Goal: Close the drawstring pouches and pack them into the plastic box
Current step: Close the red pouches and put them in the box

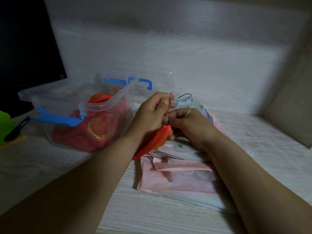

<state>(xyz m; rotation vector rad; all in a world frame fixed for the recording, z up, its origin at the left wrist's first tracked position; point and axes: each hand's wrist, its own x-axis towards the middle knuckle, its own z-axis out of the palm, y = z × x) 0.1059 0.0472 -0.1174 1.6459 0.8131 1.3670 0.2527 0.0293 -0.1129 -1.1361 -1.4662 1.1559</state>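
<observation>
A red drawstring pouch with gold embroidery hangs between my hands above the table. My left hand pinches its red cord and holds it upward. My right hand grips the gathered mouth of the pouch. To the left stands the clear plastic box with blue latches, and several red pouches lie inside it. Under my hands lies a pile of flat pouches: pink ones in front, a white one with green print and a black cord behind.
The box's clear lid with a blue handle stands open behind it. A dark monitor fills the back left. At the left edge are a green object and a black pen. A beige cushion rises at the right.
</observation>
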